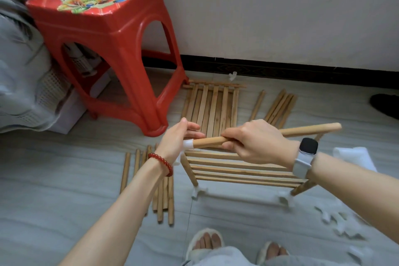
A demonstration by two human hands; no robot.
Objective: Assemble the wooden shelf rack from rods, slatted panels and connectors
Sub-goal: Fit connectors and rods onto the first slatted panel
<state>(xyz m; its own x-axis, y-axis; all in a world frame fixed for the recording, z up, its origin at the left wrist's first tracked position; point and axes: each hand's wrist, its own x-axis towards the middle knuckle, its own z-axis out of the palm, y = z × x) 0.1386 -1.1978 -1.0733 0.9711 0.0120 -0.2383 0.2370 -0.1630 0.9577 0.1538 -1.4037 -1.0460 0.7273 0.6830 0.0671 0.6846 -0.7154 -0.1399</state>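
Note:
A partly built rack stands on the floor in front of me: one slatted shelf on short wooden legs with white connectors at the feet. My right hand grips a thick wooden rod lying across the rack's top. The rod's left end sits in a white connector. My left hand holds that connector at the rack's top left corner, its fingers partly hidden behind it.
A second slatted panel lies flat near the wall. Loose rods lie at the left and at the back right. Spare white connectors are scattered at the right. A red plastic stool stands at the left.

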